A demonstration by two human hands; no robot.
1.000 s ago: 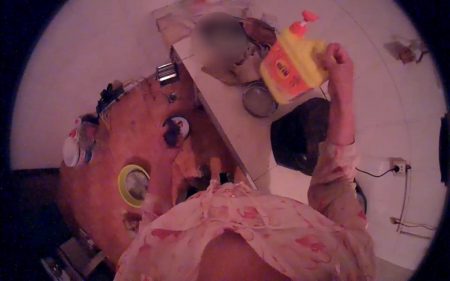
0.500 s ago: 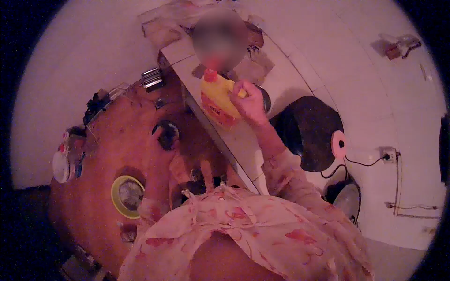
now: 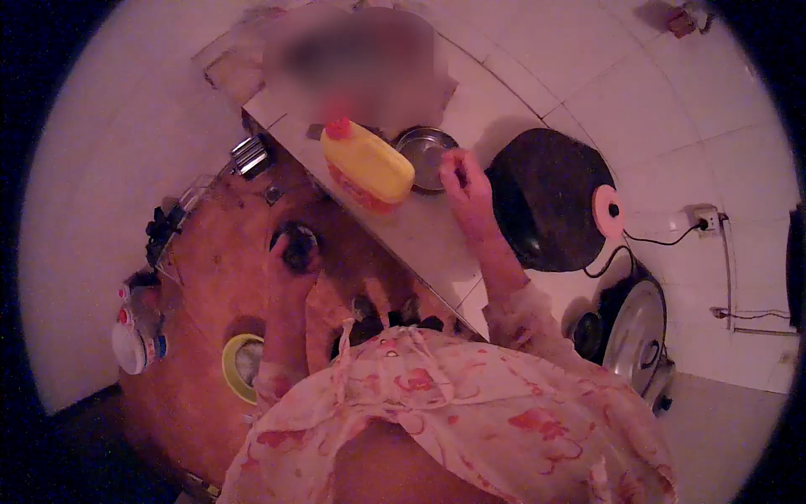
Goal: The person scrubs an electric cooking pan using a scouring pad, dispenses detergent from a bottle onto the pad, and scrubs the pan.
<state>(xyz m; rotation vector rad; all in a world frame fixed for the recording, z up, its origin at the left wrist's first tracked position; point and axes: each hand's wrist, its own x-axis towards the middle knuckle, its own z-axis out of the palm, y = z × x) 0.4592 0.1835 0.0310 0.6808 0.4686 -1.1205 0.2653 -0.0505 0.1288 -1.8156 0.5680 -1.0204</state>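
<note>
Apparently, the yellow bottle (image 3: 369, 166) partly hides a round pan (image 3: 426, 151).

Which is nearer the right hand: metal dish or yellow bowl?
The metal dish on the counter, beside the yellow bottle; the right hand overlaps its edge in view. The yellow bowl sits beside the left forearm.

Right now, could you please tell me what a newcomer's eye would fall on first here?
Most likely the red-topped yellow bottle on the pale counter, left of the right hand. Next, perhaps the large dark rounded object to that hand's right, and the yellow-rimmed bowl at lower left.
</note>
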